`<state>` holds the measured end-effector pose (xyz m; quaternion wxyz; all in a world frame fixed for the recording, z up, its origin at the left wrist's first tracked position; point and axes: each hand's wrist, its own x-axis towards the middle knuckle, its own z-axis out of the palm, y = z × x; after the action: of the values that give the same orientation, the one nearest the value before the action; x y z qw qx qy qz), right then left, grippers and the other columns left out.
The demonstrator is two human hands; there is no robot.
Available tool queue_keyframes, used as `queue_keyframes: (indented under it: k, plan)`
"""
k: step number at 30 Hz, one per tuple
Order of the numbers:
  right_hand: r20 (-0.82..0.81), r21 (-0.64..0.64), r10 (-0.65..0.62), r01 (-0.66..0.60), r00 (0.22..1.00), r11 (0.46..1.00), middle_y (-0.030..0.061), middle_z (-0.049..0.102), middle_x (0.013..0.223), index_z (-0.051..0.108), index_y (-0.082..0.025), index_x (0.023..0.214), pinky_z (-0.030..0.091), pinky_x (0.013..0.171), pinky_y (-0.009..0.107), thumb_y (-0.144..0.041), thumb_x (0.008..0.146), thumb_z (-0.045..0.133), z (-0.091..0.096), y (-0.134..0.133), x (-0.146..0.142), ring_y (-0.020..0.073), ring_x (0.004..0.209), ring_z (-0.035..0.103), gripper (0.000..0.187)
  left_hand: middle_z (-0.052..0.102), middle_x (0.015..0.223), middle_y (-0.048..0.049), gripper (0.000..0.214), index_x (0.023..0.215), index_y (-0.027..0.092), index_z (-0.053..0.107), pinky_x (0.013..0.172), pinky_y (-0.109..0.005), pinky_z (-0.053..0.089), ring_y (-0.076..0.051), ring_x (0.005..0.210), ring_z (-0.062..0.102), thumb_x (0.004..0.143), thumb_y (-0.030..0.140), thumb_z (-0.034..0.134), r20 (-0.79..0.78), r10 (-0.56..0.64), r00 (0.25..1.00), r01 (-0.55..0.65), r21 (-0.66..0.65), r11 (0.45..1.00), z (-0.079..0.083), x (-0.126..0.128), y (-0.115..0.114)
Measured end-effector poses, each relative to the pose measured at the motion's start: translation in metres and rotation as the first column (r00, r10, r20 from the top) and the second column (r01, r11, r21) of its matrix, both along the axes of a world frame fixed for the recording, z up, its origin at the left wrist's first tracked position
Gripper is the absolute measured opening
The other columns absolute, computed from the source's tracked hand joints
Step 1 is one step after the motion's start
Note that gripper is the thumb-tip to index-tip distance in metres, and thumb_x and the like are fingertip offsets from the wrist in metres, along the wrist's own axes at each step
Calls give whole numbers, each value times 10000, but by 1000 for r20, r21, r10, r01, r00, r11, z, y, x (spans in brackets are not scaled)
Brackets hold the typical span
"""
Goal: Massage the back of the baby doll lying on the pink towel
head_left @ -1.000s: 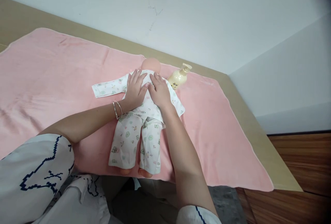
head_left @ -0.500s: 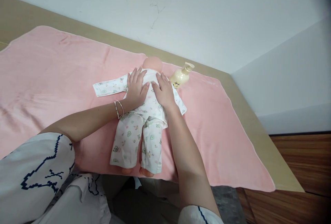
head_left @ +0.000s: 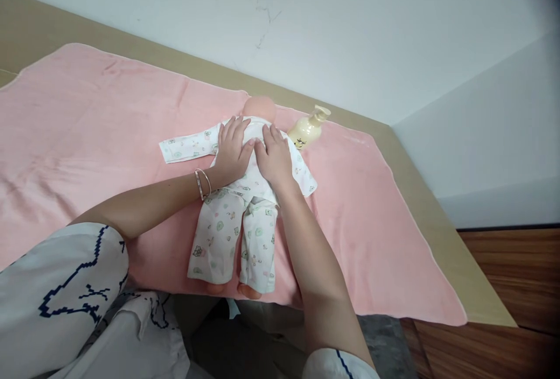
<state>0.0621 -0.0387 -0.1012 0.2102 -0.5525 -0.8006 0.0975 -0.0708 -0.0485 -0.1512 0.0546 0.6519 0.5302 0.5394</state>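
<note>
A baby doll (head_left: 259,109) in white printed pyjamas lies on the pink blanket, its head toward the wall and its feet at the near edge. Its face does not show. My left hand (head_left: 233,151) rests flat on the left side of the doll's upper body, fingers spread. On the right side of the same shirt (head_left: 249,183) lies my right hand (head_left: 273,157), fingers stretched out, its thumb close to my left thumb. One sleeve (head_left: 188,146) reaches out to the left; the other slants down to the right. The printed trousers (head_left: 219,239) cover the legs down to the feet.
A cream pump bottle (head_left: 307,128) stands on the blanket just right of the doll's head. The pink blanket (head_left: 367,227) covers much of the tan table (head_left: 420,204). A white wall (head_left: 350,29) rises behind it. Wood-grain panels (head_left: 516,274) are at the lower right.
My right hand has shifted slightly to the left on the doll's shirt, nearer my left hand. My left hand stays in place on the shirt.
</note>
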Motion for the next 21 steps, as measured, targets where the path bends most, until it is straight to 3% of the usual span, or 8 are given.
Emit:
queue_keyframes:
  k: [3, 6, 9, 11, 13, 16, 18, 21]
  plan:
    - [17, 42, -85, 84, 996, 996, 219, 334, 1625, 392, -70, 1539, 207, 1231, 643, -413, 1031, 308, -1, -14, -8, 380, 1539, 257, 619, 509, 1521, -122, 681, 1434, 233, 470, 1275, -538, 178, -291, 1495, 367, 1007, 663, 160, -2, 3, 1000, -3, 12, 1000, -2, -1, 0]
    - [94, 69, 75, -82, 993, 994, 141, 370, 1626, 487, -159, 1499, 132, 1244, 662, -295, 1024, 291, 4, -22, -13, 357, 1548, 244, 532, 524, 1506, -117, 679, 1395, 238, 514, 1274, -531, 185, -281, 1487, 377, 1010, 652, 137, -11, -7, 1000, 7, 18, 1000, -2, -1, 1]
    - [89, 35, 220, -224, 971, 974, 34, 380, 1632, 513, -271, 1481, 96, 1265, 634, -290, 1026, 300, 6, -11, -5, 289, 1559, 237, 502, 533, 1497, -124, 687, 1348, 230, 556, 1265, -543, 201, -289, 1478, 389, 1010, 652, 132, -32, -6, 999, 6, 14, 1000, -2, -1, 0]
    - [41, 18, 161, -162, 986, 987, 53, 337, 1652, 458, -251, 1518, 126, 1265, 619, -366, 1033, 322, 5, 0, 4, 286, 1561, 232, 517, 536, 1492, -129, 685, 1335, 221, 566, 1259, -556, 208, -298, 1473, 394, 1012, 648, 137, -45, 2, 999, -1, 14, 1000, -1, 1, 0]
    - [14, -2, 37, -37, 999, 999, 130, 305, 1658, 392, -167, 1553, 162, 1256, 619, -434, 1035, 322, 3, 4, 7, 318, 1558, 233, 587, 537, 1492, -124, 670, 1325, 223, 572, 1260, -558, 208, -297, 1476, 390, 1017, 637, 144, -52, 3, 999, -2, 13, 1000, 0, 1, 0]
    - [50, -20, -69, 70, 996, 997, 223, 295, 1641, 355, -65, 1557, 194, 1234, 650, -413, 1032, 318, 4, -8, 0, 385, 1549, 226, 630, 537, 1494, -113, 670, 1317, 230, 576, 1264, -552, 210, -289, 1480, 388, 1017, 642, 141, -54, -6, 999, 7, 8, 1000, -1, 0, 0]
    - [102, 2, -1, 1, 995, 1000, 201, 283, 1652, 364, -89, 1559, 177, 1235, 662, -333, 1022, 322, 7, -20, -9, 394, 1556, 192, 592, 539, 1493, -115, 696, 1325, 223, 568, 1265, -546, 220, -284, 1474, 396, 1011, 657, 123, -58, -28, 998, 28, 9, 1000, -2, -1, 1]
    - [137, 36, 159, -166, 978, 986, 96, 300, 1666, 398, -205, 1554, 127, 1258, 643, -281, 1020, 316, 9, -24, -13, 338, 1570, 173, 546, 543, 1490, -134, 719, 1352, 201, 546, 1257, -561, 239, -292, 1465, 408, 1005, 673, 130, -74, -53, 996, 55, 18, 998, 0, -3, 0]
